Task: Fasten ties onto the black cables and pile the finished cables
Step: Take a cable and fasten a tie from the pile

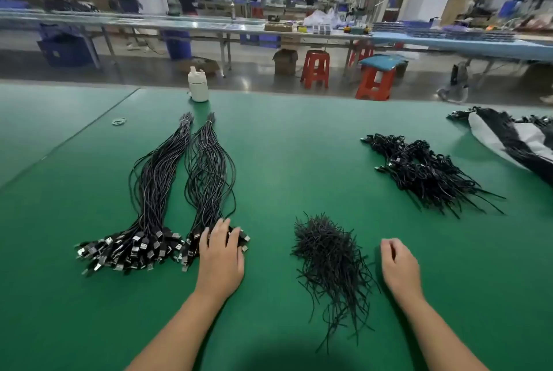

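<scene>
Two long bundles of black cables lie on the green table, the left bundle [149, 191] and the right bundle [209, 173], each banded at the far end, plugs fanned out near me. My left hand [221, 254] rests with spread fingers on the plug ends of the right bundle. A loose heap of black ties [329, 257] sits in the middle front. My right hand [398, 265] hovers just right of the ties, fingers loosely curled, holding nothing. A pile of coiled, tied cables [425, 173] lies at the right.
A white bottle [198, 86] stands at the table's far edge. A rubber band [119, 121] lies at the far left. A white bag with more black cables [514, 143] sits at the far right. Red stools and workbenches stand beyond the table.
</scene>
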Tool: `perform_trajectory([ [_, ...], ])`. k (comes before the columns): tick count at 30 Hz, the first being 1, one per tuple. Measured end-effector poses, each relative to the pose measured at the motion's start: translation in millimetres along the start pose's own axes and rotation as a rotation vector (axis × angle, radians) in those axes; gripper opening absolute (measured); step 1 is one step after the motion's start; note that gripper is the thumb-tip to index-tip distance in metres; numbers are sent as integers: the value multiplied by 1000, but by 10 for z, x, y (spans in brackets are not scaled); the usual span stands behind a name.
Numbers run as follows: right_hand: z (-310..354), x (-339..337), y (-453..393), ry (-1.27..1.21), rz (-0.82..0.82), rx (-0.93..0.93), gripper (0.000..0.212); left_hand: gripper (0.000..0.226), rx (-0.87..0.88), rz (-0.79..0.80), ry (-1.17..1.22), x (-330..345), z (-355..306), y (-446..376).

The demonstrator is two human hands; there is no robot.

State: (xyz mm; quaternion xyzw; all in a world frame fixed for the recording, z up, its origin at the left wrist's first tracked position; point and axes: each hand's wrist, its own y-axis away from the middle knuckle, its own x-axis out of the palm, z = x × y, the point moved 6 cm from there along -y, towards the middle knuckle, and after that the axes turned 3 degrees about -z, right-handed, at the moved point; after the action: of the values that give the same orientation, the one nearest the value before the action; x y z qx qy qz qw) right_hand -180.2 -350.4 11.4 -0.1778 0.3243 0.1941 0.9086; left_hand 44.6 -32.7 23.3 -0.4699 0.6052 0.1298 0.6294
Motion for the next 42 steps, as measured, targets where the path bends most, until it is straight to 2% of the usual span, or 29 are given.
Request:
perform_trajectory([
  [4,-121,97,38,9,16,-10,21,41,-15,-7,5,133,82,34],
  [10,-77,62,35,-13,12,-20,22,48,-9,-50,91,100,66,17],
  [12,-59,48,53,-20,14,-28,21,49,-74,-54,68,76,111,19],
  [15,-65,38,45,-39,13,-24,23,43,-266,-44,59,33,224,2],
  [19,-94,72,33,-45,25,-19,26,34,-287,25,88,8,250,-98],
  [25,-136,89,11,-41,26,-25,25,51,-314,285,108,-1,316,-446],
  [27,-141,90,9,-39,26,-28,25,49,-310,308,65,-58,295,-531],
  [29,-134,86,10,-38,24,-34,25,41,-259,306,-15,-133,207,-579],
  [33,-139,87,4,-21,29,-41,23,25,-34,300,-105,-172,-183,-557],
  [38,-154,107,7,19,52,-44,18,23,204,311,-4,5,-713,-324],
  [42,-130,127,16,64,91,-63,15,25,291,280,88,147,-895,-109],
])
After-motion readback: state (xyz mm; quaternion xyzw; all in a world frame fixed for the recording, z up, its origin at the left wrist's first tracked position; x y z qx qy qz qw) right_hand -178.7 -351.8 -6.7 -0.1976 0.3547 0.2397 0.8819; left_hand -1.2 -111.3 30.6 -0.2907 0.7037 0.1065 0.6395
